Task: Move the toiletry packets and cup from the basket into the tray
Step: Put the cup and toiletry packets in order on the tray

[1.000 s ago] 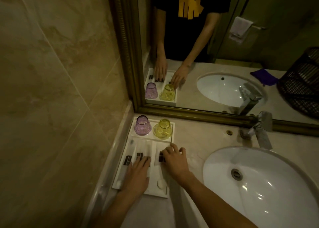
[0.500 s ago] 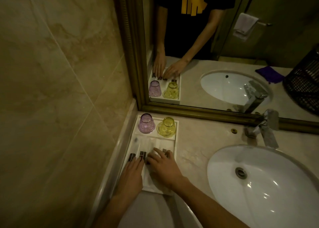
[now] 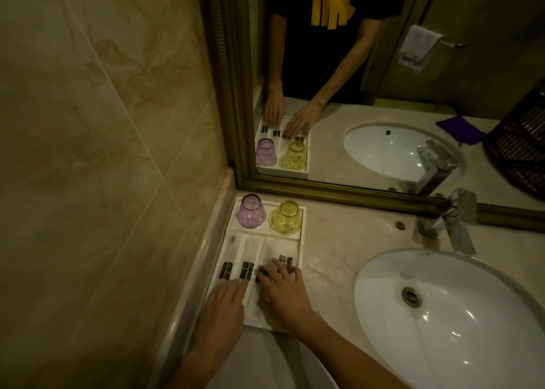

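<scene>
A white tray [image 3: 302, 241] sits in the back left corner of the counter [image 3: 333, 259], tight against the wall and just under the mirror [image 3: 383, 93]. Its far compartment holds two cups side by side: a purple cup [image 3: 251, 211] on the wall side and a yellow cup [image 3: 285, 218] next to it, both standing mouth down. The long near compartments hold the white toiletry packets [image 3: 253, 253], laid lengthwise in a row, each with a dark label partway along.

Both hands lie flat on the packets at the near end of the tray. The left hand [image 3: 219, 312] rests on the wall side with its fingers [image 3: 236, 287] stretched out straight and together, the tips touching a packet just below its label; it grips nothing. The right hand [image 3: 284, 294] lies just beside it, fingers [image 3: 277, 267] spread a little and pressing down on the packets toward the sink side, covering part of two labels. It too is open and flat, closed around nothing.

The sink [image 3: 442, 315] fills the right part of the counter, with the tap [image 3: 454, 220] at the back edge. A dark woven basket [image 3: 522, 144] shows only in the mirror, at the far right.
</scene>
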Motion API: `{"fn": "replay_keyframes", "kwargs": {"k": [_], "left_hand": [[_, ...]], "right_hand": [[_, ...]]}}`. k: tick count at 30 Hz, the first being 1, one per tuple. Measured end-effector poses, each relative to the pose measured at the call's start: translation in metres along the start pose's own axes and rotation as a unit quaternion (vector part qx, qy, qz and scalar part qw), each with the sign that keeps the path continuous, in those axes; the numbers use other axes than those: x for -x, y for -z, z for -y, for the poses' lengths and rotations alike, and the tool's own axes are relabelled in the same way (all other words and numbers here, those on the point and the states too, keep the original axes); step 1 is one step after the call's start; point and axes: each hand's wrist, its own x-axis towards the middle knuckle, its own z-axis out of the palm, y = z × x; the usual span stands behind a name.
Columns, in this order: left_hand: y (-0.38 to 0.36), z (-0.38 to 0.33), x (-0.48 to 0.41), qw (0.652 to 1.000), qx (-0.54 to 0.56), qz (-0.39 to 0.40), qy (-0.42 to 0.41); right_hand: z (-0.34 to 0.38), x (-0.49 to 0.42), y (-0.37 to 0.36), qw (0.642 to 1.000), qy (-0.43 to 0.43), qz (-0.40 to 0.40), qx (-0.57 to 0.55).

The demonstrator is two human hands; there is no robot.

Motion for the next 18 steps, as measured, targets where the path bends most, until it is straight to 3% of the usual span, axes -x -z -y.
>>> {"fn": "replay_keyframes", "kwargs": {"k": [10, 18], "left_hand": [[-0.017, 0.001, 0.013, 0.999, 0.011, -0.039, 0.023], [-0.012, 0.006, 0.002, 0.996, 0.057, -0.065, -0.012]], "right_hand": [[0.001, 0.003, 0.001, 1.000, 0.017, -0.005, -0.001], [0.001, 0.005, -0.002, 1.000, 0.024, -0.011, -0.007]]}}
